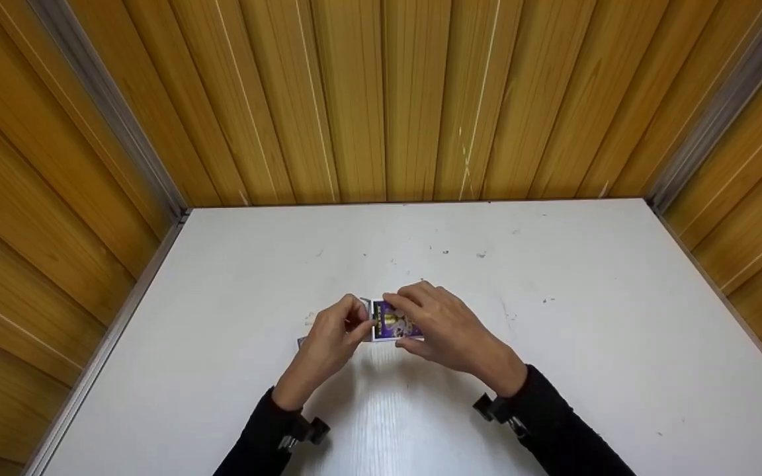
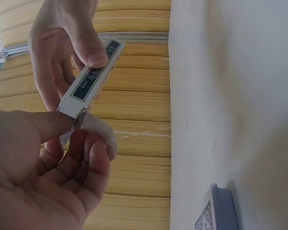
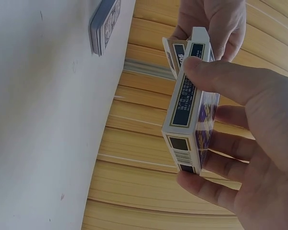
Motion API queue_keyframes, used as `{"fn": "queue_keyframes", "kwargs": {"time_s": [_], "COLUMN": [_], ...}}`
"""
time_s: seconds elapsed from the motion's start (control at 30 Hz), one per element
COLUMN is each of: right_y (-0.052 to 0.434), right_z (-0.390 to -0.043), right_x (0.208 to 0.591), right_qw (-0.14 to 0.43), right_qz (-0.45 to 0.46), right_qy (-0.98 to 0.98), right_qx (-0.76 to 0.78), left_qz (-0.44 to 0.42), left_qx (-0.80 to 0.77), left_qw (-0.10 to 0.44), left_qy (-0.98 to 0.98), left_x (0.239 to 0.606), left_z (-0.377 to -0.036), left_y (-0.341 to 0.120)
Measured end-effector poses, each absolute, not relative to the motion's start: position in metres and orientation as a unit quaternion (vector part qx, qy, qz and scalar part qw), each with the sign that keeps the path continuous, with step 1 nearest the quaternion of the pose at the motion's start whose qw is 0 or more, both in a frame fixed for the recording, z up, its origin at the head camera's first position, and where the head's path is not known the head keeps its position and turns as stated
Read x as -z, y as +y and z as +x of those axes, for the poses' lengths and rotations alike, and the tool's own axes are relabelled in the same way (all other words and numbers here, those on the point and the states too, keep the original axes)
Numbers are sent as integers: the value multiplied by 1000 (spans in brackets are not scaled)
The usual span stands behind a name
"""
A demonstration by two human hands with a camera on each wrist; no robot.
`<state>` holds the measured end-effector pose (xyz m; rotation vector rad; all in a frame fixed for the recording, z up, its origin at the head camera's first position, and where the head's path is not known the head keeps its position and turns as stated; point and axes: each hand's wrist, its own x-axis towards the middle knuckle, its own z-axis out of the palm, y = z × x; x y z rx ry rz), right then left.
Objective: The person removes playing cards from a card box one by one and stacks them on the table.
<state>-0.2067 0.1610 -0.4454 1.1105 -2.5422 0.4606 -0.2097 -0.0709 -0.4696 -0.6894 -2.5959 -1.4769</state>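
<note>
Holding a small card box (image 1: 394,324) up off the white table (image 1: 586,344), near the middle of the tabletop, with both hands. Right hand (image 1: 450,334) at 3 o'clock of the box, curled round it: thumb (image 3: 221,79) pressed flat on one narrow side, other fingers (image 3: 230,143) wrapped round the far face and the bottom end. Left hand (image 1: 331,340) at 9 o'clock of the box, pinching the open top flap (image 3: 199,38) between thumb and bent fingers (image 2: 93,158). Flap lifted and folded back, so the box mouth stands open at the left hand's end. Cannot tell what sits inside the box, since the mouth is hidden behind the fingers and flaps. Purple and white picture on the front face, dark label strip along the narrow side, bar code near the bottom end. Lying flat on the table at about 8 o'clock of the box, partly hidden under the left hand: a stack of cards (image 1: 302,342) with blue patterned backs, apart from the box and touched by neither hand. Seen from the wrist views too, edge-on against the white top. Behind the table, at 12 o'clock, a wall of yellow wood planks (image 1: 381,99), with more planks at both sides. Dark sleeves on both arms.
</note>
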Motion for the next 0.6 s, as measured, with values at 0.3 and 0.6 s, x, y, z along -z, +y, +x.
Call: {"fn": "queue_keyframes", "kwargs": {"time_s": [0.3,0.6], "right_y": [160,162], "right_z": [-206,-208], "right_x": [447,448], "right_qw": [165,166], "right_qz": [391,388], "right_qy": [-892,-893], "right_qx": [-158,-155], "left_qz": [-213,-207], "left_qx": [499,511], "left_qw": [13,7], "left_qy": [-840,-834], "left_x": [470,466], "left_z": [-210,-208], "left_y": [-73,-73]}}
